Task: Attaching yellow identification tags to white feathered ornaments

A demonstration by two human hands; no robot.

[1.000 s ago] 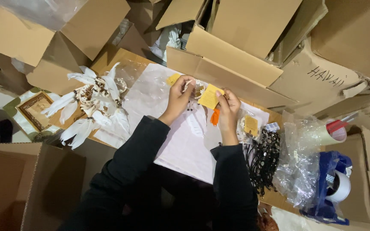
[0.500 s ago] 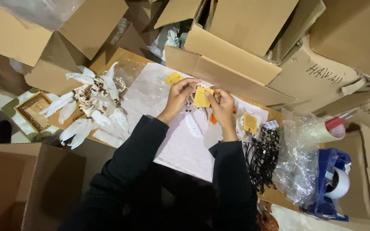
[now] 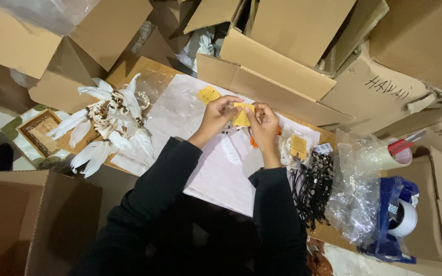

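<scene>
Yellow paper tag [image 3: 242,115] is now sitting between both hands, pinched at its left edge by the left hand [image 3: 216,116] and at its right edge by the right hand [image 3: 263,122]. A second ago the tag was further right, mostly in the right hand's hold, with the left hand just arriving; now the hands are closing in together and the tag is centred, held up just above the white sheet [image 3: 216,168] on the surface. Each grip is nearly closed, fingertips pressing on the tag. A thin beaded cord looks to be hanging under it, too small to tell for sure. Something orange [image 3: 253,140] is poking out below the right hand, partly hidden.

Judgement: the shift from one-hand hold to two-hand pinch suggests fine work on the tag itself is under way, threading or fixing it to the piece.

Around: another yellow tag [image 3: 208,94] is lying flat on the sheet near the left hand; a bagged item with a yellow tag [image 3: 297,146] is just beside the right wrist. White feather pieces [image 3: 109,122] are piling up well to the left, dark beaded cords [image 3: 313,186] to the right, tape roll [image 3: 396,156] and cardboard boxes [image 3: 277,51] are ringing everything.
</scene>
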